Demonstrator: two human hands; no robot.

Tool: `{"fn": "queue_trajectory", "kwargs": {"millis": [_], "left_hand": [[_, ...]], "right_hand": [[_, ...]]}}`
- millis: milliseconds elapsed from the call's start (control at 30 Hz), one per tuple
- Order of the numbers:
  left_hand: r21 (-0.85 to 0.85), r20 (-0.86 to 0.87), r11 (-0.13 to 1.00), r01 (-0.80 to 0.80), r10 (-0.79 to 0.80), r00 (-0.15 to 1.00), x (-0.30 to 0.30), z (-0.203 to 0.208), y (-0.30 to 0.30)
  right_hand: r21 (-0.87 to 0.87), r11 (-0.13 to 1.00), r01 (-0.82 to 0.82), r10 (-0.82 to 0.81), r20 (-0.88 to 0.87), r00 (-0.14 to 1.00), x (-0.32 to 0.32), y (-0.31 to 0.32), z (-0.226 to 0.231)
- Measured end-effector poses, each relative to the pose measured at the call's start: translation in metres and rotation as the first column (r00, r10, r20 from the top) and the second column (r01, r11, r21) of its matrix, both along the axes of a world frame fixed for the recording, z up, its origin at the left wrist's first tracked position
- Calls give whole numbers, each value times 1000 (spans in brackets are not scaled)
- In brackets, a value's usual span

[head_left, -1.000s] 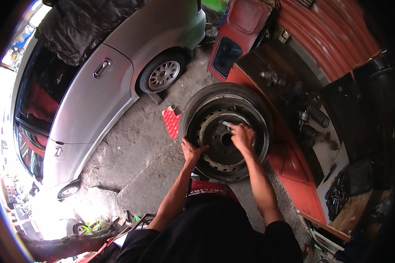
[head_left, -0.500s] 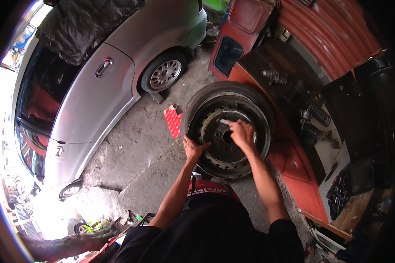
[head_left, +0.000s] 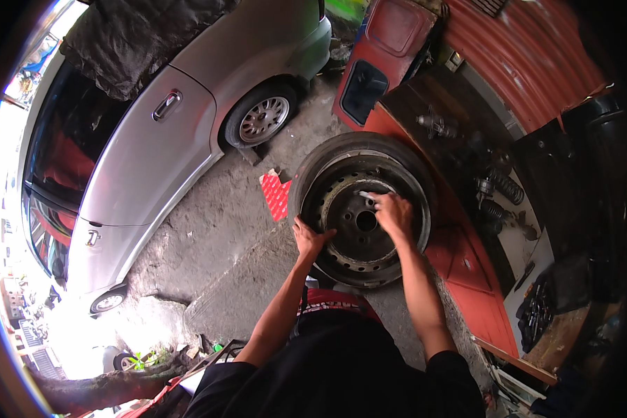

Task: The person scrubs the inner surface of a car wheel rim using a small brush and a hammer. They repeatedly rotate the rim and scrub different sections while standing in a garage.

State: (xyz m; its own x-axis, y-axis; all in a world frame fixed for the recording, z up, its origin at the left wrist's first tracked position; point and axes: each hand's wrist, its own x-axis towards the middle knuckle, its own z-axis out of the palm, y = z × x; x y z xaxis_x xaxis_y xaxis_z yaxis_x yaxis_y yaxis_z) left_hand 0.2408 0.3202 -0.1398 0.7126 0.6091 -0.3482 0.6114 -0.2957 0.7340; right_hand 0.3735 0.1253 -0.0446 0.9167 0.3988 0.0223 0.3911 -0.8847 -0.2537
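Observation:
In front of me a black steel wheel [head_left: 341,252] with a tire [head_left: 369,142] stands tilted, its face with the round centre hole and bolt holes turned up toward me. My left hand [head_left: 310,239] rests on its left edge, thumb and fingers spread apart over the rim. Over the upper right of the hub, my right hand [head_left: 396,214] is closed with a small whitish piece [head_left: 366,196] poking out at the fingertips against the wheel's face. That piece is too small to name.
A silver car [head_left: 153,139] is parked at the left on rough concrete. A red patterned piece of card [head_left: 275,196] lies left of the tire. To the right are a red panel [head_left: 467,268], coil springs [head_left: 506,187] and a black cloth-like bundle of tools [head_left: 536,310]. A red vehicle door [head_left: 390,35] stands behind.
My right hand has shifted a little to the right across the wheel's face, with the whitish piece still in its fingers. My left hand stays on the rim.

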Motion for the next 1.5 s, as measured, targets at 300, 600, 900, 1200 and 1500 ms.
{"fn": "queue_trajectory", "kwargs": {"millis": [300,600,900,1200,1500], "left_hand": [[-30,16,1000,-1,1,1000,0,1,0],[7,31,1000,6,-6,999,-1,-8,0],[6,9,1000,12,-12,1000,-3,-1,0],[-21,4,1000,14,-13,1000,-4,-2,3],[-30,-2,1000,10,-10,1000,1,-1,6]], "right_hand": [[95,995,30,-32,20,999,1,-2,-2],[58,998,29,-27,-28,999,6,-9,-4],[118,990,74,-69,-47,997,6,6,-1],[117,989,88,-82,-58,995,6,7,16],[186,982,6,-11,25,1000,-7,21,-4]]}}
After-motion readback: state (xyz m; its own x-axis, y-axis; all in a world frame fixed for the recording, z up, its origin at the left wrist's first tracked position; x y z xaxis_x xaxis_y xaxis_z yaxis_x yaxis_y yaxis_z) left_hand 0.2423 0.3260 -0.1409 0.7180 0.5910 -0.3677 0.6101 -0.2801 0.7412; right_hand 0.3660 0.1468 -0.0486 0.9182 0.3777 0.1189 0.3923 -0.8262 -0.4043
